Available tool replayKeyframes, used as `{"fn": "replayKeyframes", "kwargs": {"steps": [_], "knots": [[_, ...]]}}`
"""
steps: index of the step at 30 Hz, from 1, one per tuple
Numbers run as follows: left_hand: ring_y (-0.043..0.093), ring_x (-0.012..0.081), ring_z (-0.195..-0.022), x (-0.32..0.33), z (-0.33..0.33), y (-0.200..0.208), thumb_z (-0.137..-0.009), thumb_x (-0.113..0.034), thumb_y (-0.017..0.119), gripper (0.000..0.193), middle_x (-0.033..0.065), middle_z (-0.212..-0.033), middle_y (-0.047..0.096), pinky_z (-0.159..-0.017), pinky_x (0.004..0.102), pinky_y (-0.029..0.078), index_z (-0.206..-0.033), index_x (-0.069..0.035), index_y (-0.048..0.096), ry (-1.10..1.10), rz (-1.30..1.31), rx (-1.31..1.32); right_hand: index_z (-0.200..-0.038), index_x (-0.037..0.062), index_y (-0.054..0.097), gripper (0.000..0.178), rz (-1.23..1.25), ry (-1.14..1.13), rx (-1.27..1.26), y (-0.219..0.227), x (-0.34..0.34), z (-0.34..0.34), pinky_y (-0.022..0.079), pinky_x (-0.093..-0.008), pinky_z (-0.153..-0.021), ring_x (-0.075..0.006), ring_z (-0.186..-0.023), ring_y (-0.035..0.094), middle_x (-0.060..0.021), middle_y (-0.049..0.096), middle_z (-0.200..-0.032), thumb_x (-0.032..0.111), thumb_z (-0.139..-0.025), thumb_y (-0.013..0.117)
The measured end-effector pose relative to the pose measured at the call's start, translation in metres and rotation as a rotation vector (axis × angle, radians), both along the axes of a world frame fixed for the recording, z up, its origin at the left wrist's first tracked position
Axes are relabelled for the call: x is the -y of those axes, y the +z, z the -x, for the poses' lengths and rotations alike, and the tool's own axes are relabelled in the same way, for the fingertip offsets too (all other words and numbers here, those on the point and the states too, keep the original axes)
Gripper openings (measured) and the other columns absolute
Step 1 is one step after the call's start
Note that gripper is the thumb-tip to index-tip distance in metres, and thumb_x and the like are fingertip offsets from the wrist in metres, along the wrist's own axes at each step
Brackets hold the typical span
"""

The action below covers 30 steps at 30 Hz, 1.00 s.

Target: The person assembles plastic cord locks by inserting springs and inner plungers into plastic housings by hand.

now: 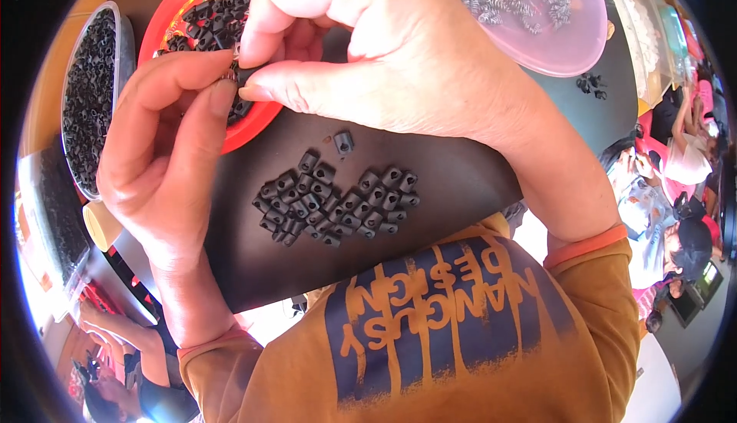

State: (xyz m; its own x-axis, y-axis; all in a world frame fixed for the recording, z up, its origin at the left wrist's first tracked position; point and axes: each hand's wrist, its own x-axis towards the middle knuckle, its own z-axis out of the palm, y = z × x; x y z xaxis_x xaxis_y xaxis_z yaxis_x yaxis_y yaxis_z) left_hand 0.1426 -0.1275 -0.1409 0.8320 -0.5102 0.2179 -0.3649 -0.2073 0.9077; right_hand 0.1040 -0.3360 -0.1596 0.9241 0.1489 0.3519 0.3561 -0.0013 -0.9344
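Small black part [242,77] is in the upper left of the frame, over the red bowl [249,128], mostly hidden by fingertips. Left hand [160,145] and right hand [388,56] both look to be pinching it, thumb against forefinger; can't make out the exact grip. Guessing it's light, stiff plastic, kinda slick, not fragile, so I'd hold it by the sides near the ends. Plenty like it make up the pile [335,203] mid-frame on the bench [453,168].
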Motion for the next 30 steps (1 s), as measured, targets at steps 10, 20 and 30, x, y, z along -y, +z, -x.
{"fn": "replayKeyframes", "kwargs": {"steps": [10,20,30], "knots": [[0.059,0.0192,-0.107,0.009,-0.001,-0.014,-0.091,0.006,0.053,0.034,0.0142,-0.116,0.064,-0.098,0.0288,0.043,-0.124,0.003,0.06,-0.021,-0.185,0.428,-0.093,-0.0046,0.064,0.018,-0.147,0.049,-0.169,0.001,0.009,-0.005,0.05,-0.0236,-0.064,-0.0126,-0.073,0.063,-0.0098,0.066,-0.081,0.012,-0.088,0.065],[0.061,0.0209,-0.107,0.003,0.003,-0.013,-0.092,0.004,0.055,0.028,0.015,-0.117,0.065,-0.096,0.0303,0.047,-0.118,0.005,0.062,0.042,-0.247,0.605,-0.1,-0.0037,0.062,0.025,-0.506,0.37,-0.359,-0.006,0.01,-0.004,0.052,-0.023,-0.074,-0.013,-0.077,0.063,-0.0097,0.066,-0.087,0.018,-0.09,0.065],[0.061,0.0198,-0.103,0.015,0.017,-0.01,-0.09,0.003,0.059,0.028,0.014,-0.116,0.063,-0.094,0.0314,0.047,-0.118,0.004,0.059,0.065,-0.015,0.204,-0.103,-0.0033,0.061,0.025,-0.562,0.479,-0.392,-0.009,0.003,-0.011,0.05,-0.0213,-0.074,-0.0112,-0.082,0.062,-0.0074,0.065,-0.089,0.017,-0.09,0.067]]}}
